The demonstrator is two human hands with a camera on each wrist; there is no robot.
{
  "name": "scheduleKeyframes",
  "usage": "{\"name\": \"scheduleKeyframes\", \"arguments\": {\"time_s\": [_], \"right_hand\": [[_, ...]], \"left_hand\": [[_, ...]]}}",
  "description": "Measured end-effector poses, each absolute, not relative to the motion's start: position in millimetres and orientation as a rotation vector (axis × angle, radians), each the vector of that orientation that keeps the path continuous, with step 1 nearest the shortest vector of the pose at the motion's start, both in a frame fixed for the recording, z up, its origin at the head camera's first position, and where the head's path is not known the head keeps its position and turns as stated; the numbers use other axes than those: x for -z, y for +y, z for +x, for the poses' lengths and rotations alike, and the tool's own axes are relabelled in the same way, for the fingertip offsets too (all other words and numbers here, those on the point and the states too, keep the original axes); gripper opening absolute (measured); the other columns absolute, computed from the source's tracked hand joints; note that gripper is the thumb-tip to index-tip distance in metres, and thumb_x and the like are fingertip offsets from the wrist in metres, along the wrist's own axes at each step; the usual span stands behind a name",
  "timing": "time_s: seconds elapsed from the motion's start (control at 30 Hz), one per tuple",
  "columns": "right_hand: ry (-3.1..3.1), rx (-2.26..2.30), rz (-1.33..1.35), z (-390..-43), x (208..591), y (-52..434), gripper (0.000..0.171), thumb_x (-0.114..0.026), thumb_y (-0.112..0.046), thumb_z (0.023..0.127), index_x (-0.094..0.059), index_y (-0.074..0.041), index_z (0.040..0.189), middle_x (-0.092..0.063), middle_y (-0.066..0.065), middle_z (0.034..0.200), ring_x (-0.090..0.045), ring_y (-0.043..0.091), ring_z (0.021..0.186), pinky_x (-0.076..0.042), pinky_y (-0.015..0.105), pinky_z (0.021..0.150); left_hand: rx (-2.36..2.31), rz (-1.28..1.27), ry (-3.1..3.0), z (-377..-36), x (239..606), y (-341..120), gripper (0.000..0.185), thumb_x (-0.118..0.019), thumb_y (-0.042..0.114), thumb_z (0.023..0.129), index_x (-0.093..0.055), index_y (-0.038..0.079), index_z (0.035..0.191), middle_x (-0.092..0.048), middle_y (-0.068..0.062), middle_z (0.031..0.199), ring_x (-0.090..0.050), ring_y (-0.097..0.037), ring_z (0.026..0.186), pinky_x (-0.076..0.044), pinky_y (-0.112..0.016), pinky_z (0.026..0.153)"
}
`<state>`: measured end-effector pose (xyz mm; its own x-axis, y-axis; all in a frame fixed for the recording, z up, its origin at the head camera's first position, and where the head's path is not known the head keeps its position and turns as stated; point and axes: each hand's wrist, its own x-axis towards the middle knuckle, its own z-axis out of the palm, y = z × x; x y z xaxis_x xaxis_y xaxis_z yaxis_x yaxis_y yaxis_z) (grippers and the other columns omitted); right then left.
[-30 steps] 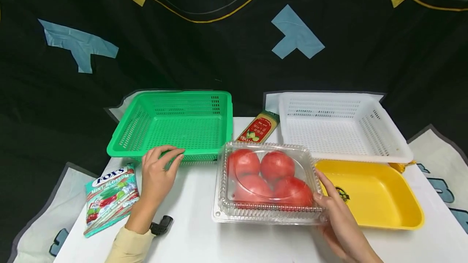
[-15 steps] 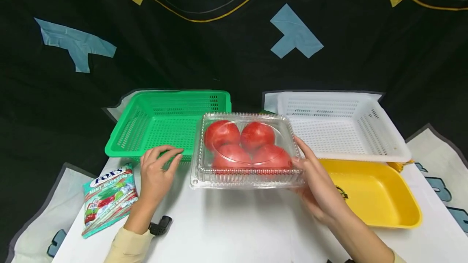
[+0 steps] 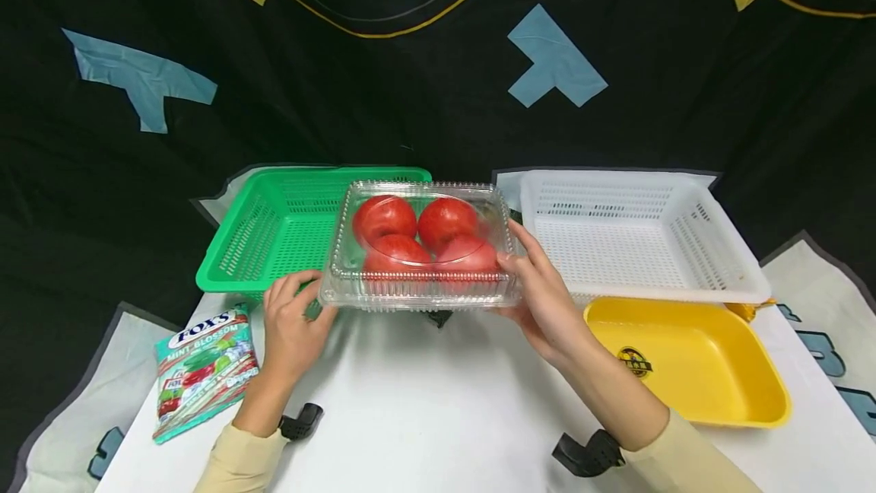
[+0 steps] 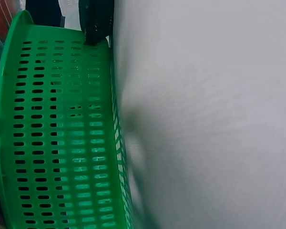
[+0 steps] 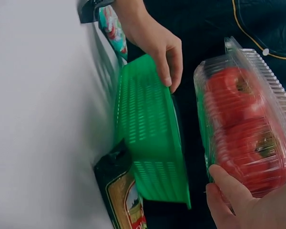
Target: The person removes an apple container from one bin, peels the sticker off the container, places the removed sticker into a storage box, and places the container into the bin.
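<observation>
R hand (image 3: 547, 299): grips the right end of the clear clamshell (image 3: 419, 246), thumb on the lid edge, fingers underneath; box is lifted off the table, hanging over the near-right part of the green basket (image 3: 274, 230).
Clamshell contents: four tomatoes (image 3: 417, 238) inside, lid looks closed; can't tell if the catch is snapped.
L hand (image 3: 290, 326): fingers curled over the green basket's near rim, holding it; fingertips just beside the box's left corner.
Risk, one-side hold: whole load carried from one end w/ one hand; box could sag or twist, tomatoes roll to the low end, grip slips.
Risk, lid: if not latched, squeeze at the edge may pop it and fruit spills.
Risk, rim: the box's near edge may catch the basket rim on the way down, tipping it or pinching L fingers.
Nearby: boxed pack (image 5: 124, 200) lies against the basket's side; candy bag (image 3: 204, 371) left of L hand; white basket (image 3: 643, 234) and yellow tray (image 3: 691, 364) to the right, apart from the box.
</observation>
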<state>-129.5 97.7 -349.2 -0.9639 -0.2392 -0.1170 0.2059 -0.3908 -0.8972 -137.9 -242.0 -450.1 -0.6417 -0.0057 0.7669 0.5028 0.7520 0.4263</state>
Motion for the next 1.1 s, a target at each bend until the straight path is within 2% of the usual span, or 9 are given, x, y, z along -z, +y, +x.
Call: {"name": "scheduleKeyframes", "arguments": {"time_s": [0.17, 0.37, 0.7, 1.1], "right_hand": [[1.563, 2.422, -0.039, -143.6, 352.7, 82.0, 0.056, -0.057, -0.023, 0.093, -0.038, -0.037, 0.144, -0.039, 0.007, 0.141, -0.048, 0.038, 0.118, -0.049, 0.052, 0.085], [1.553, 2.442, -0.058, -160.7, 354.6, 63.4, 0.059, -0.059, -0.025, 0.091, -0.036, -0.034, 0.145, -0.038, 0.005, 0.141, -0.047, 0.037, 0.12, -0.049, 0.052, 0.084], [1.537, 2.463, 0.023, -178.0, 354.9, 35.7, 0.059, -0.063, -0.026, 0.089, -0.039, -0.035, 0.142, -0.041, 0.01, 0.136, -0.052, 0.037, 0.114, -0.052, 0.05, 0.08], [1.622, 2.421, 0.009, -192.0, 354.3, 9.2, 0.06, -0.065, -0.029, 0.088, -0.037, -0.035, 0.141, -0.046, 0.009, 0.13, -0.058, 0.033, 0.106, -0.054, 0.046, 0.077]], "left_hand": [[0.792, -0.365, -2.172, -136.3, 451.6, -241.0, 0.021, -0.078, 0.009, 0.077, -0.073, -0.001, 0.094, -0.064, -0.015, 0.103, -0.052, -0.037, 0.1, -0.032, -0.053, 0.089], [0.75, -0.377, -2.141, -138.9, 451.8, -239.0, 0.02, -0.081, 0.007, 0.073, -0.073, 0.003, 0.091, -0.063, -0.013, 0.098, -0.053, -0.036, 0.096, -0.033, -0.053, 0.084], [0.76, -0.379, -2.17, -136.7, 452.8, -237.5, 0.016, -0.077, 0.012, 0.08, -0.076, 0.014, 0.097, -0.064, -0.008, 0.102, -0.053, -0.033, 0.099, -0.032, -0.051, 0.086], [0.768, -0.367, -2.161, -138.2, 447.1, -237.7, 0.02, -0.078, 0.009, 0.078, -0.076, 0.015, 0.097, -0.064, -0.008, 0.101, -0.052, -0.032, 0.096, -0.032, -0.051, 0.085]]}}
